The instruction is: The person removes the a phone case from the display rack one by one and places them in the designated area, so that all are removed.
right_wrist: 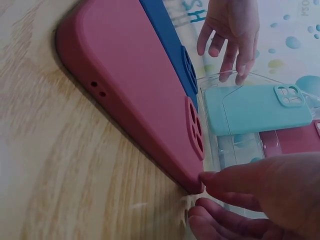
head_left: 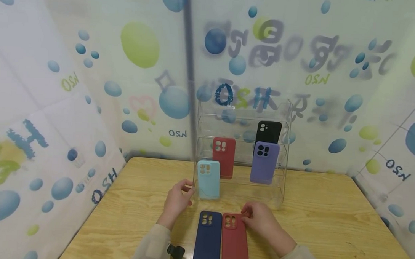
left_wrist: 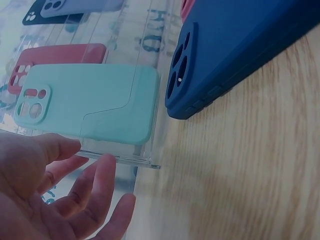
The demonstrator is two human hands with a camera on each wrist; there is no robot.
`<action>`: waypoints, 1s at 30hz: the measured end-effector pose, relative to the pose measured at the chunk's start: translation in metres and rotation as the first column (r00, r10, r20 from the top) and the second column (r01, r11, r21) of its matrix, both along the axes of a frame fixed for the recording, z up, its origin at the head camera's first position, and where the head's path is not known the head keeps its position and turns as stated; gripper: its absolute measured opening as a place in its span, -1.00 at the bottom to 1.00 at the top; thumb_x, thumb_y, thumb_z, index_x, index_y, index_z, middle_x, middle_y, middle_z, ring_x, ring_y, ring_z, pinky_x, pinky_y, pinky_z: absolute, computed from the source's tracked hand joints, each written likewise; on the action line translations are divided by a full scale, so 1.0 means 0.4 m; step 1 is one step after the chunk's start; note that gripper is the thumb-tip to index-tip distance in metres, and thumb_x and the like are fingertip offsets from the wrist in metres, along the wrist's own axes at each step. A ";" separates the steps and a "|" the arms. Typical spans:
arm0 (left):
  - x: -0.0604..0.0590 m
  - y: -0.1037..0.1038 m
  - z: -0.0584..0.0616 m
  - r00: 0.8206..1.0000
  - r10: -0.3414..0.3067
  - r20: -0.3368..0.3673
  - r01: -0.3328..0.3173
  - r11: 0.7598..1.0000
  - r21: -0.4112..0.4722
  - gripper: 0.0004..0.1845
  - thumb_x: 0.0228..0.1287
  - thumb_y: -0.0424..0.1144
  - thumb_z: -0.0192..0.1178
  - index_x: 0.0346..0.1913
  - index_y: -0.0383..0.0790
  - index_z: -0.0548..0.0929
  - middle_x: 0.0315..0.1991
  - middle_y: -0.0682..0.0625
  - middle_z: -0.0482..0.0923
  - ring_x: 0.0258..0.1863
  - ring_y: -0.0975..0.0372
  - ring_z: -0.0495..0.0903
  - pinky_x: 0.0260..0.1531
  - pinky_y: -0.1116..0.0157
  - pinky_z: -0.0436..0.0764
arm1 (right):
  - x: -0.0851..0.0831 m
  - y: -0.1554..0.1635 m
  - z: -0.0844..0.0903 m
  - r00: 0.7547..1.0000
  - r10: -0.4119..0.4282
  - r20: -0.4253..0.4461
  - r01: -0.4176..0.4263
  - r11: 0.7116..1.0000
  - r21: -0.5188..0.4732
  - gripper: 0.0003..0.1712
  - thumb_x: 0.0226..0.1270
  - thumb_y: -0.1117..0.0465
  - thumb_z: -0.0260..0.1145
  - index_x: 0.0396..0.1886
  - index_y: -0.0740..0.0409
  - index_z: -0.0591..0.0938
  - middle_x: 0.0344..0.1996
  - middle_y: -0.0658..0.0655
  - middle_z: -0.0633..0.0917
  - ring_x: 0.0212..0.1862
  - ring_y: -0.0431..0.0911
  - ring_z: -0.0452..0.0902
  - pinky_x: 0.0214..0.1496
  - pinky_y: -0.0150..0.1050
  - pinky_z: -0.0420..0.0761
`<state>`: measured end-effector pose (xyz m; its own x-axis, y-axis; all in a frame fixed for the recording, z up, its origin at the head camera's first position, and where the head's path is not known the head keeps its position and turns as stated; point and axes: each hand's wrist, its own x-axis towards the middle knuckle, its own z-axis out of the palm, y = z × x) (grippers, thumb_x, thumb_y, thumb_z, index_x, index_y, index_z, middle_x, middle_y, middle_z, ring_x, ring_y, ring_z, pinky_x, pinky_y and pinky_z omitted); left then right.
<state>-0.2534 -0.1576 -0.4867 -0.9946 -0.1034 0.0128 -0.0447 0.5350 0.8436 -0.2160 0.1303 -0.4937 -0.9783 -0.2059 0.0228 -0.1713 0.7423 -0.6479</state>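
A light blue phone case [head_left: 208, 181] stands in the lowest tier of a clear display rack [head_left: 239, 191]. My left hand [head_left: 178, 199] is beside the rack's lower left edge, fingers loosely bent, with nothing held. In the left wrist view its fingertips [left_wrist: 107, 162] are just outside the light blue case. A dark blue phone case [head_left: 208, 236] and a red phone case [head_left: 234, 237] lie side by side on the table before the rack. My right hand [head_left: 260, 219] touches the red case's far right corner with the thumb; its other fingers rest loosely beyond the edge.
Higher in the rack stand another red case [head_left: 228, 160], a purple case [head_left: 265, 162] and a black case [head_left: 270, 131] partly behind the purple one. The wooden table [head_left: 328, 210] ends at a patterned curtain [head_left: 143, 96]. A black device [head_left: 176, 252] sits at my left wrist.
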 end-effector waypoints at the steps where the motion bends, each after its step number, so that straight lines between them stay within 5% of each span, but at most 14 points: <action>1: 0.000 0.000 0.000 1.000 0.000 0.002 0.000 1.000 -0.001 -0.82 0.46 -0.21 0.24 0.04 -0.13 0.67 -0.15 -0.14 0.69 -0.61 0.23 0.64 -0.60 0.31 0.48 | 0.000 -0.002 0.002 1.000 -0.003 -0.012 0.003 1.000 0.018 -0.86 0.17 0.37 0.53 -0.34 0.14 0.71 -0.51 -0.05 0.65 -0.42 -0.23 0.52 -0.36 -0.30 0.54; 13: 0.004 0.004 0.005 1.000 0.003 0.003 -0.003 1.000 -0.014 -0.79 0.47 -0.20 0.24 0.07 -0.15 0.67 -0.14 -0.14 0.70 -0.61 0.23 0.66 -0.59 0.29 0.50 | -0.006 -0.037 0.060 1.000 -0.027 -0.007 0.027 1.000 0.014 -0.88 0.33 0.27 0.45 -0.16 0.10 0.73 -0.45 -0.06 0.68 -0.45 -0.22 0.54 -0.40 -0.25 0.56; 30: 0.003 0.006 0.007 1.000 0.013 -0.014 -0.013 1.000 0.006 -0.81 0.45 -0.23 0.26 0.04 -0.17 0.67 -0.16 -0.17 0.69 -0.62 0.22 0.66 -0.60 0.31 0.53 | -0.052 -0.130 0.110 0.965 -0.082 -0.249 0.060 0.994 -0.096 -0.76 0.36 0.31 0.41 0.00 0.14 0.72 -0.32 -0.01 0.71 -0.33 -0.24 0.63 -0.28 -0.29 0.65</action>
<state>-0.2520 -0.1551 -0.4839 -0.9929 -0.1161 0.0257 -0.0400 0.5298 0.8472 -0.2367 0.0782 -0.4497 -0.9506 -0.1221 0.2855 -0.2862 0.7010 -0.6532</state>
